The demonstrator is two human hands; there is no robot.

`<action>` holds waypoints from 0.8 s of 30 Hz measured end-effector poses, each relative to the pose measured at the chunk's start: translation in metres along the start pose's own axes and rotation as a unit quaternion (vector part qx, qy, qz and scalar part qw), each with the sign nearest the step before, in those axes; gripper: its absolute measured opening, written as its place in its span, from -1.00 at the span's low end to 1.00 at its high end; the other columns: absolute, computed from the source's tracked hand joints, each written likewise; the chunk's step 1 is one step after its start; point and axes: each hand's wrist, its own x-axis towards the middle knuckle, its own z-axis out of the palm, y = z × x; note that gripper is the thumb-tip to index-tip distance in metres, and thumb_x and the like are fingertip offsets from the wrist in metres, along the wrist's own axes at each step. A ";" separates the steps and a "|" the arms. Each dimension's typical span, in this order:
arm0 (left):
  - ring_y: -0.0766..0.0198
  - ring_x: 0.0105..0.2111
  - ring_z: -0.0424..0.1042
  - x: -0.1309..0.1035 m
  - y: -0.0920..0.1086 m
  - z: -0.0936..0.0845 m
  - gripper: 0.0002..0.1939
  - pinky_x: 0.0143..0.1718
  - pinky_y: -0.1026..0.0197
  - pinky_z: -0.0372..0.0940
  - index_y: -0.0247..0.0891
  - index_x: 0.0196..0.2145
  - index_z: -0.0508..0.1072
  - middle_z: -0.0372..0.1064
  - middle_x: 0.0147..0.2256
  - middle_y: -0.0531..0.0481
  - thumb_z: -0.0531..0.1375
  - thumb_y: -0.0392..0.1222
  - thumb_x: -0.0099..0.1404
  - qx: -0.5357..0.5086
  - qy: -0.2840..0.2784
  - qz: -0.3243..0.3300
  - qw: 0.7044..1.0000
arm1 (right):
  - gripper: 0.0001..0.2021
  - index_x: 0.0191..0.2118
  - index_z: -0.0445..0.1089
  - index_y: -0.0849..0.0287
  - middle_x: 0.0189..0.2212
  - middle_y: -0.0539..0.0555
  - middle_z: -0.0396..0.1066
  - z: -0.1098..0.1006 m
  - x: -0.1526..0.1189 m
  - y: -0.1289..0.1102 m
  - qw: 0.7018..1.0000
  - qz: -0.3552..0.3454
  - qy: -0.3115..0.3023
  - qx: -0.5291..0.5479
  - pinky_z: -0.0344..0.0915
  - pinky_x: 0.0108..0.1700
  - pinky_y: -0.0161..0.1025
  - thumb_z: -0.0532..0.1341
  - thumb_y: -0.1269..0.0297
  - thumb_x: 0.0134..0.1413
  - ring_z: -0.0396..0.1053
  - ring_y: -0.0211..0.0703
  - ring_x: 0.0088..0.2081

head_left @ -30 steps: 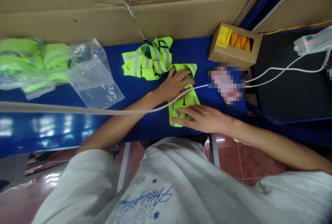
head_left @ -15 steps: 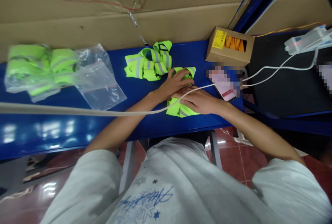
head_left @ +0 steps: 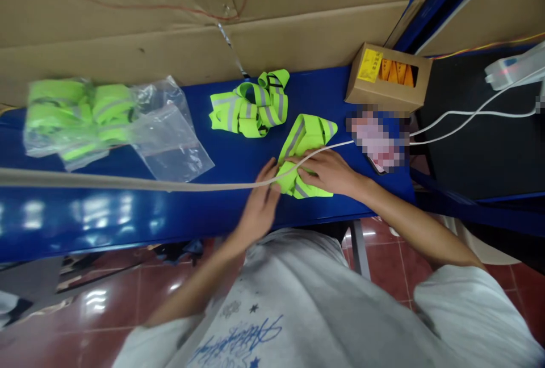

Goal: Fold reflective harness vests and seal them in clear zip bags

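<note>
A fluorescent yellow-green reflective belt with grey stripes lies partly folded on the blue table. My right hand is over its near, folded part, fingers bent onto the fabric and pinning it. At the left edge of that fold is my left hand, fingers stretched out and slightly apart, its tips by the fabric; the hand is a little blurred. A white cable crosses in front of the belt and hides part of the left fingertips. Farther back sits a loose heap of the same reflective webbing.
Clear plastic bags lie at the left, beside bagged yellow-green bundles. At the right stand a cardboard box with orange packets and a phone, partly pixelated. A power strip lies beyond, and a cardboard wall closes the back.
My left hand has come off the belt's far part and moved toward me, to the near left edge. The belt's far part now shows stretched out. My right hand stays on the fold.
</note>
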 end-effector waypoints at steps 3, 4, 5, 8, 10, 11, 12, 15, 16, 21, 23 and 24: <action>0.06 0.53 -0.04 -0.026 0.005 0.035 -0.36 0.53 -0.16 0.04 -0.04 0.55 -0.08 -0.08 0.52 -0.18 0.01 -0.09 0.62 0.011 0.039 -0.018 0.999 | -0.60 0.26 0.46 0.18 0.07 0.17 0.59 0.005 -0.002 -0.015 0.998 0.050 0.018 -0.018 0.33 0.08 -0.09 0.02 0.25 0.54 0.51 -0.02 0.04; 0.07 0.54 -0.08 -0.028 0.007 0.043 -0.33 0.53 -0.15 0.03 -0.02 0.56 -0.15 -0.13 0.53 -0.17 0.00 -0.11 0.62 0.014 0.052 -0.020 0.998 | -0.59 0.27 0.45 0.19 0.08 0.18 0.58 0.006 -0.003 -0.021 0.997 0.069 0.016 -0.022 0.33 0.07 -0.08 0.00 0.25 0.55 0.51 -0.02 0.04; 0.08 0.54 -0.10 -0.028 0.009 0.048 -0.32 0.54 -0.14 0.02 -0.01 0.56 -0.19 -0.16 0.54 -0.17 -0.01 -0.13 0.62 0.019 0.059 -0.020 0.998 | -0.59 0.28 0.43 0.19 0.07 0.19 0.57 0.007 -0.004 -0.025 0.996 0.088 0.014 -0.024 0.34 0.06 -0.09 -0.02 0.25 0.55 0.51 -0.02 0.04; 0.05 0.54 -0.12 -0.025 0.011 0.050 -0.30 0.53 -0.14 0.02 -0.02 0.57 -0.26 -0.21 0.55 -0.20 -0.03 -0.17 0.62 0.037 0.055 -0.015 0.998 | -0.62 0.24 0.43 0.20 0.06 0.21 0.55 0.009 -0.005 -0.035 0.991 0.123 0.044 -0.020 0.36 0.07 -0.10 0.00 0.29 0.53 0.49 -0.01 0.05; 0.02 0.54 -0.11 -0.023 0.009 0.044 -0.27 0.51 -0.16 0.05 -0.06 0.57 -0.32 -0.21 0.54 -0.26 -0.02 -0.19 0.62 0.054 0.042 -0.004 0.998 | -0.68 0.17 0.46 0.21 0.04 0.24 0.53 0.011 -0.007 -0.037 0.987 0.133 0.091 -0.028 0.37 0.08 -0.08 0.08 0.29 0.49 0.47 0.05 0.07; 0.00 0.54 -0.09 -0.022 0.007 0.040 -0.26 0.50 -0.16 0.08 -0.07 0.57 -0.30 -0.19 0.54 -0.28 -0.01 -0.21 0.61 0.066 0.030 0.009 0.997 | -0.72 0.11 0.49 0.21 0.00 0.24 0.54 0.012 -0.007 -0.037 0.984 0.133 0.112 -0.039 0.37 0.06 -0.06 0.11 0.28 0.47 0.46 0.07 0.05; -0.02 0.53 -0.07 -0.021 0.005 0.035 -0.28 0.49 -0.16 0.11 -0.08 0.56 -0.25 -0.18 0.53 -0.29 0.00 -0.22 0.61 0.083 0.018 0.029 0.996 | -0.77 0.04 0.51 0.19 -0.06 0.22 0.56 0.013 -0.008 -0.036 0.982 0.127 0.128 -0.053 0.36 0.04 -0.05 0.14 0.28 0.46 0.47 0.08 0.02; -0.15 0.54 -0.11 -0.019 -0.001 0.023 -0.39 0.46 -0.24 0.13 -0.12 0.48 0.09 -0.27 0.54 -0.30 0.10 -0.29 0.55 0.167 0.011 0.115 0.979 | -0.81 -0.13 0.53 0.14 -0.27 0.11 0.57 0.017 -0.010 -0.034 0.982 0.071 0.150 -0.092 0.33 -0.07 -0.10 0.15 0.31 0.47 0.50 -0.02 -0.16; -0.19 0.53 -0.12 -0.017 -0.003 0.020 -0.43 0.45 -0.27 0.13 -0.16 0.43 0.19 -0.29 0.54 -0.31 0.14 -0.31 0.53 0.199 0.019 0.144 0.969 | -0.81 -0.13 0.54 0.14 -0.31 0.09 0.57 0.018 -0.011 -0.033 0.982 0.051 0.152 -0.103 0.33 -0.10 -0.12 0.15 0.33 0.47 0.49 -0.06 -0.21; -0.05 0.39 0.25 -0.014 -0.006 0.017 -0.56 0.35 -0.07 0.35 -0.25 0.24 0.37 0.24 0.31 -0.34 0.22 -0.39 0.45 0.244 0.049 0.206 0.947 | -0.82 -0.11 0.54 0.11 -0.34 0.05 0.57 0.020 -0.014 -0.033 0.982 0.033 0.130 -0.137 0.33 -0.16 -0.14 0.18 0.28 0.48 0.47 -0.13 -0.29; -0.03 0.35 0.32 -0.016 -0.004 0.017 -0.61 0.32 -0.03 0.39 -0.25 0.18 0.41 0.32 0.25 -0.32 0.21 -0.41 0.44 0.239 0.042 0.207 0.948 | -0.78 -0.17 0.54 0.14 -0.32 0.08 0.57 0.016 -0.019 -0.036 0.985 0.042 0.117 -0.123 0.36 -0.16 -0.15 0.17 0.22 0.48 0.47 -0.13 -0.29; -0.04 0.34 0.33 -0.018 -0.004 0.016 -0.61 0.32 -0.05 0.39 -0.26 0.18 0.41 0.32 0.26 -0.32 0.22 -0.40 0.44 0.241 0.036 0.208 0.947 | -0.77 -0.15 0.53 0.16 -0.29 0.10 0.58 0.013 -0.023 -0.039 0.986 0.043 0.113 -0.112 0.38 -0.14 -0.15 0.17 0.19 0.48 0.49 -0.12 -0.27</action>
